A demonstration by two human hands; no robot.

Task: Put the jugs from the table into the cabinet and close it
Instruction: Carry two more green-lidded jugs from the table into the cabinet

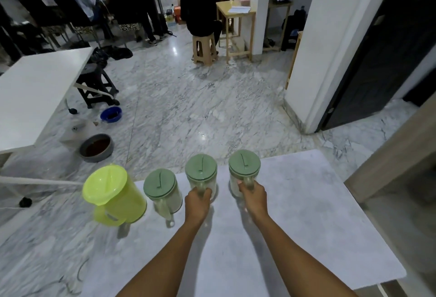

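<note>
While gripping handles: left hand (197,199) closed on middle clear jug (201,175), right hand (253,196) closed on right clear jug (244,170); lime jug (113,194) at 9 o'clock on table (306,226).

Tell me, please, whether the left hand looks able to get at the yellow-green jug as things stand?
Probably not right away: the left hand is closed on the handle of a green-lidded jug. Another green-lidded jug stands between it and the yellow-green jug.

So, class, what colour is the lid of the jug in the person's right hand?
Sage green; the round lid of the clear plastic jug shows in the head view.
</note>
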